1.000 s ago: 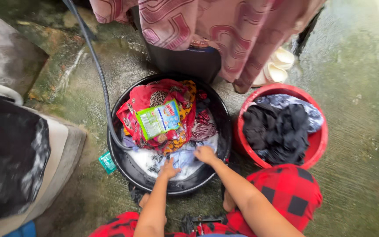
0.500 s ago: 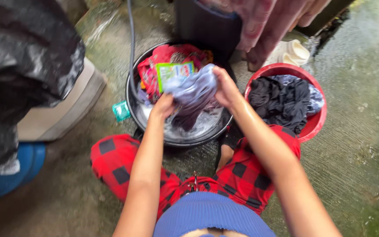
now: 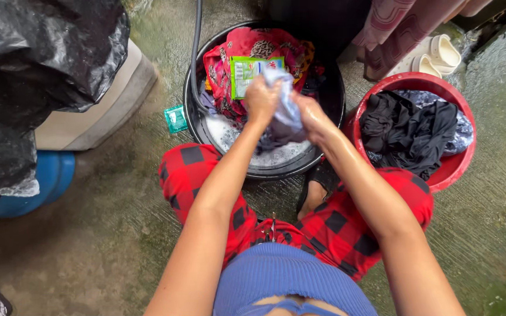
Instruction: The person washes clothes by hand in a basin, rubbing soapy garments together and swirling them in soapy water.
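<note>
My left hand [image 3: 261,99] and my right hand [image 3: 312,117] both grip a wet pale blue cloth [image 3: 286,111], bunched between them just above a black basin [image 3: 329,88]. Soapy water and a heap of red patterned clothes [image 3: 229,55] fill the basin. A green detergent packet [image 3: 246,71] lies on top of that heap, right behind my left hand. My knees in red checked trousers frame the basin's near rim.
A red basin [image 3: 461,167] of dark clothes stands at the right. A grey hose [image 3: 195,52] drops into the black basin. A small green sachet [image 3: 175,119] lies on the wet concrete. Black plastic sheeting [image 3: 36,64] and a blue drum [image 3: 48,181] are left; white sandals [image 3: 434,55] behind.
My hands lifted the pale blue cloth out of the suds and have now drawn close together, bunching it. The view has shifted down and toward me.
</note>
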